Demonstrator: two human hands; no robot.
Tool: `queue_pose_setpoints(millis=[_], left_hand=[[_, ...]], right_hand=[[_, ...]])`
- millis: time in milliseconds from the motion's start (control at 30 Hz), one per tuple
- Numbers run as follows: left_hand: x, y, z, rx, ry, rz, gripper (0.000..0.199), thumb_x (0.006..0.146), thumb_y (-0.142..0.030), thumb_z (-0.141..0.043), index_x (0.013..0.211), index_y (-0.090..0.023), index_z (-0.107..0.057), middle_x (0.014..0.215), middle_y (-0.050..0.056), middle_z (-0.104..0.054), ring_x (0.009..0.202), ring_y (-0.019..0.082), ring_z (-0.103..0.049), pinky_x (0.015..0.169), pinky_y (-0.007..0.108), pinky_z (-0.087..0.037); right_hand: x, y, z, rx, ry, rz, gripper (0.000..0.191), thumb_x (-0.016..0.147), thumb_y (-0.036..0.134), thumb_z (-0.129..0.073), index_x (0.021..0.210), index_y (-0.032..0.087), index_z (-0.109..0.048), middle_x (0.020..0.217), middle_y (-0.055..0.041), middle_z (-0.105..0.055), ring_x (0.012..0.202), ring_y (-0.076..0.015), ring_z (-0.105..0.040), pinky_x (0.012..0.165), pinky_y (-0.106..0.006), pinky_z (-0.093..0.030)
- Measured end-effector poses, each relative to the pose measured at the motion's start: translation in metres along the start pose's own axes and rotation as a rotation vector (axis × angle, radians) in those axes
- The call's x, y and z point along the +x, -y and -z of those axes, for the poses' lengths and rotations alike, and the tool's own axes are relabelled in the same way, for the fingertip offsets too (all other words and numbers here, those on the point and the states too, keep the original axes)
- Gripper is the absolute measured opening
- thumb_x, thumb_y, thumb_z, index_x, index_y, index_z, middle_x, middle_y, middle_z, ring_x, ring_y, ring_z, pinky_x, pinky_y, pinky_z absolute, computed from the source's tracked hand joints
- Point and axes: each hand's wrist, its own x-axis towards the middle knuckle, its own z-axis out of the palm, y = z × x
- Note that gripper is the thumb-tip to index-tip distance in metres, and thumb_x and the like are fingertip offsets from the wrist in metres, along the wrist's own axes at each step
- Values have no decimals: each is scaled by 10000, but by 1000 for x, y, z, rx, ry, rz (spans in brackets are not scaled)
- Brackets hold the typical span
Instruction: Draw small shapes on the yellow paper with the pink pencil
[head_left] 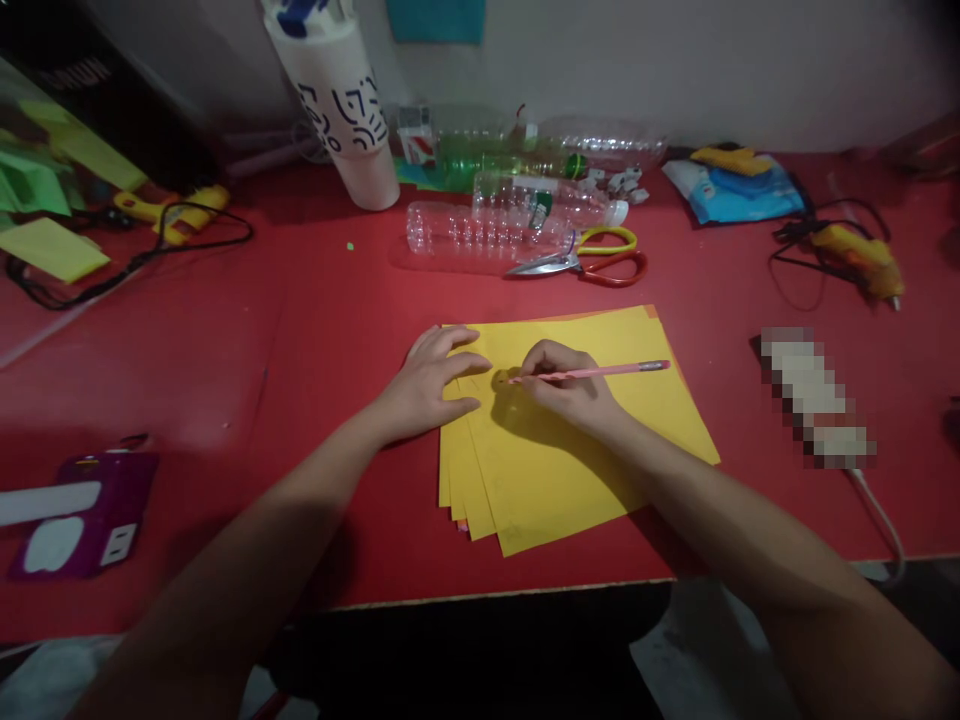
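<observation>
Several sheets of yellow paper (592,460) lie fanned in a stack on the red table, with a bit of orange sheet showing beneath. My right hand (574,385) rests on the top sheet and grips a pink pencil (626,369), its eraser end pointing right. By the pencil's tip is a small round brownish-yellow piece (501,380); whether the tip touches it I cannot tell. Spread over the left edge of the sheets, my left hand (442,383) has its fingers apart and holds nothing.
Scissors (577,264) with yellow and red handles lie beyond the paper, beside clear plastic bottles (465,228). A white tumbler (345,110) stands back left. Glue guns (862,260) with cables flank both sides. The table's front edge (480,597) runs close to me.
</observation>
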Motion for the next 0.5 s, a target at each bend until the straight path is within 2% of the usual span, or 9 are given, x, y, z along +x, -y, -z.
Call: queue_pose_setpoints(millis=[167,333,500], left_hand=[[-1,2,1,-27,-18,-27,293,852,-273,-616,1137,-245,-683,1474,84,-478,1421,312,-368,1207,573,-199],[0,1,0,-86,-86,-17,215,896,-209,-557,1036,-224,-719,1398,89,-544,1349,277,-457,1168,523,-315],[0,2,-3,-63,-106,-27,295,905,-125,-523,992,-272,-763,1395,52,-552,1358,253,-453,1190,527,-279]], right_hand=[[0,0,-2,-19,27,69,98,748,245,-605,699,214,-526,580,54,-514,505,-89,-380,499,-246,-294],[-1,0,-2,-49,43,97,127,788,265,-611,702,216,-530,563,58,-485,506,-92,-372,502,-256,-296],[-1,0,-2,-52,56,87,128,792,262,-609,700,217,-532,567,53,-490,521,-96,-385,507,-262,-297]])
